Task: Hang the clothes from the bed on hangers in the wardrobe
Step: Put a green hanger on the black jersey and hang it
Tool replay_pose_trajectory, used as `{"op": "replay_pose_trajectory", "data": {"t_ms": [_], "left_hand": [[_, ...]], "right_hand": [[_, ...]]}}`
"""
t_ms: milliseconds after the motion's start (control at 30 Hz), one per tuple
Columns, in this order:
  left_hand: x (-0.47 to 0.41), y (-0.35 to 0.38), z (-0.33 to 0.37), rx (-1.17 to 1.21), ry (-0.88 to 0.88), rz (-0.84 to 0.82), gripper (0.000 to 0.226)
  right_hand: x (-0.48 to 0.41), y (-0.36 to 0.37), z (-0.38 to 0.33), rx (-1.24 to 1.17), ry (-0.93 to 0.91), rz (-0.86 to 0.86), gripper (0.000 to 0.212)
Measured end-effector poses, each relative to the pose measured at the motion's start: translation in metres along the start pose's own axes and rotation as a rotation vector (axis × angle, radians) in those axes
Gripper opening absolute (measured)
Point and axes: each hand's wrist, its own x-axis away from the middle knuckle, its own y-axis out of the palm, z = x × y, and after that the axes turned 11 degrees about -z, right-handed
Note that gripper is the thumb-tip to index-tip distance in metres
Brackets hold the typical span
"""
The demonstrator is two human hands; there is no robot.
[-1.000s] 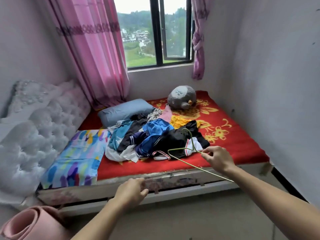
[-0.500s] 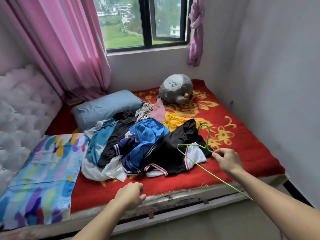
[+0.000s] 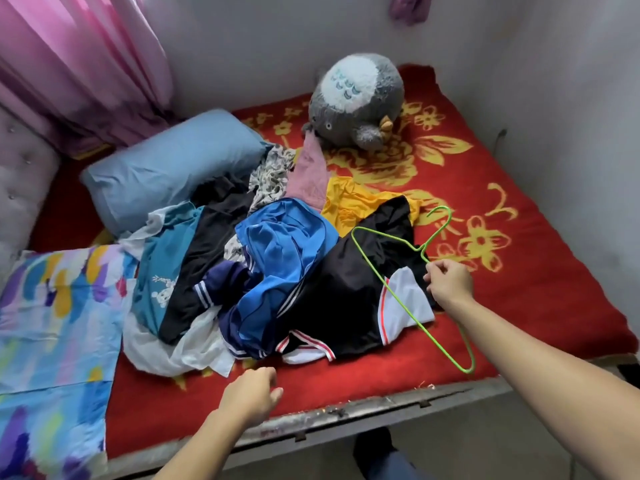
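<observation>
A green wire hanger is pinched at its neck by fingers of the right hand; the clothes pile is seen just left of them on the bed. The left hand is loosely curled, empty.

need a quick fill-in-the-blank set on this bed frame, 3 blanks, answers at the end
1. The right hand pinches the thin green wire hanger over the ____ garment with a white panel.
2. The left hand, fingers loosely curled, holds ____.
3. The round grey plush toy sits on the ____ flowered blanket.
Missing words: black; nothing; red.
</observation>
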Motion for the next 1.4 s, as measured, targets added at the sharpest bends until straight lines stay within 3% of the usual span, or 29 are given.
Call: {"op": "replay_pose_trajectory", "data": {"t_ms": [167,333,500,567,633,800,867,933,1000,1100,1200,1300,1400], "left_hand": [[-0.074,-0.006,0.013,0.096,-0.056,-0.002,0.022],[-0.136,0.003,0.023,0.161,-0.087,-0.025,0.020],[-0.193,0.023,0.003,0.178,-0.152,-0.008,0.031],[-0.214,0.032,-0.006,0.152,-0.181,0.045,0.037],[-0.236,0.042,-0.013,0.114,-0.212,0.078,0.043],[-0.278,0.076,-0.021,0.066,-0.339,0.111,0.036],[-0.285,0.087,-0.024,0.100,-0.320,0.189,0.021],[-0.282,0.092,-0.029,0.127,-0.271,0.266,0.013],[-0.271,0.095,-0.042,0.123,-0.206,0.314,0.009],[-0.246,0.098,-0.070,0.228,-0.116,0.398,0.003],[-0.214,0.092,-0.085,0.427,-0.009,0.518,0.008],[-0.175,0.077,-0.075,0.577,0.108,0.591,0.012],[-0.139,0.045,-0.056,0.794,0.182,0.616,0.011]], "right_hand": [[-0.123,0.037,0.034,-0.066,0.152,0.000,0.017],[-0.175,0.064,0.067,0.351,0.270,-0.129,0.025],[-0.190,0.081,0.111,0.578,0.306,-0.099,0.056],[-0.186,0.090,0.128,0.654,0.202,-0.068,0.064],[-0.176,0.105,0.136,0.713,0.011,-0.080,0.059],[-0.106,0.196,0.146,0.607,-0.357,-0.506,0.021],[-0.074,0.242,0.157,0.676,-0.519,-0.608,0.027],[-0.056,0.276,0.173,0.828,-0.603,-0.590,0.043],[-0.051,0.297,0.186,0.968,-0.568,-0.526,0.046],[-0.052,0.306,0.193,1.040,-0.518,-0.466,0.025],[-0.054,0.282,0.182,0.925,-0.306,-0.508,0.018],[-0.051,0.234,0.172,0.859,-0.121,-0.436,0.027],[-0.030,0.183,0.140,0.617,-0.014,-0.332,0.028]]}}
